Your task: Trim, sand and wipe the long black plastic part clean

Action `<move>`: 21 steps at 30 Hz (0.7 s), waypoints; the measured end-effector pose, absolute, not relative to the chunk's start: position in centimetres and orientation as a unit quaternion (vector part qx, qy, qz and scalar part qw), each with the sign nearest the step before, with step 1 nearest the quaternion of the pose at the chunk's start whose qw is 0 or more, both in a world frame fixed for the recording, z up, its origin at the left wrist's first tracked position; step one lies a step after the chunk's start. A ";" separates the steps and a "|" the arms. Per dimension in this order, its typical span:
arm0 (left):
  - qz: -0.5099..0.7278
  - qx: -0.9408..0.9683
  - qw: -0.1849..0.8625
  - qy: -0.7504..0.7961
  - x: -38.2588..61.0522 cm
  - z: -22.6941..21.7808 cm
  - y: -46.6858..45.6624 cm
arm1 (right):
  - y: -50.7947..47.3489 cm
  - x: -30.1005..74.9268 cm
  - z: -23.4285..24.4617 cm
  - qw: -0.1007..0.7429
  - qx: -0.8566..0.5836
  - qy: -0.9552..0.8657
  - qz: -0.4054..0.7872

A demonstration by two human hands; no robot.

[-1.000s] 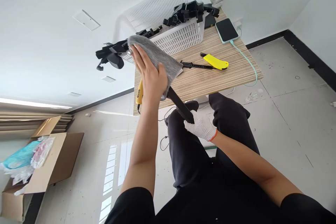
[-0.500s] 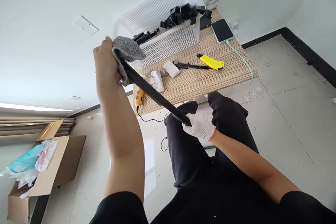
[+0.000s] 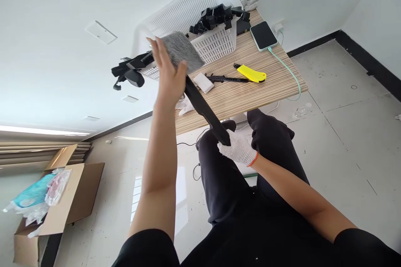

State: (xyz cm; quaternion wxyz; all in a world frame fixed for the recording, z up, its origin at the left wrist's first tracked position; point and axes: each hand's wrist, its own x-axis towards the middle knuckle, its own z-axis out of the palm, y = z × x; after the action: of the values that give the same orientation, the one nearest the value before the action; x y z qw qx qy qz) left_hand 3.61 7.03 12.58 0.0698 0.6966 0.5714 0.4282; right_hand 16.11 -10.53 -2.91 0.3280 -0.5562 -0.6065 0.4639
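My left hand (image 3: 169, 77) is bare and holds a grey cloth (image 3: 183, 52) against a long black plastic strip (image 3: 203, 108). Its fingers point up and the thumb lies on the cloth's near side. In my right hand (image 3: 239, 148), which wears a white knitted glove with an orange cuff, is the strip's lower end, above my knees. The strip slants up and left, and the cloth hides part of it. Beyond my left hand several black angular pieces (image 3: 133, 69) show; whether they join the strip I cannot tell.
A white plastic basket (image 3: 216, 48) with black parts stands at the back of the wood-grain table (image 3: 272, 79). On the table lie a yellow utility knife (image 3: 252, 74), a black caliper (image 3: 224, 78), a white box (image 3: 203, 82) and a cabled phone (image 3: 263, 35). A cardboard box (image 3: 72, 192) sits left.
My left hand and the grey cloth have moved right and down along the black strip, uncovering black pieces on the left. The strip has tilted steeper and turned; my right hand stays nearly still.
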 end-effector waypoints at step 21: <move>0.234 0.758 -0.001 0.609 3.5 4.6 3.8 | -9.6 15.9 -3.8 0.309 -0.575 -0.571 0.498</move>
State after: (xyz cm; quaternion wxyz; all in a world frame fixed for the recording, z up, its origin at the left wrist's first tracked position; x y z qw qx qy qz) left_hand 3.54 3.84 4.60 -0.0012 0.7580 0.6086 0.2345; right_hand 15.95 -9.60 -3.76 0.3092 -0.5751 -0.5708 0.4979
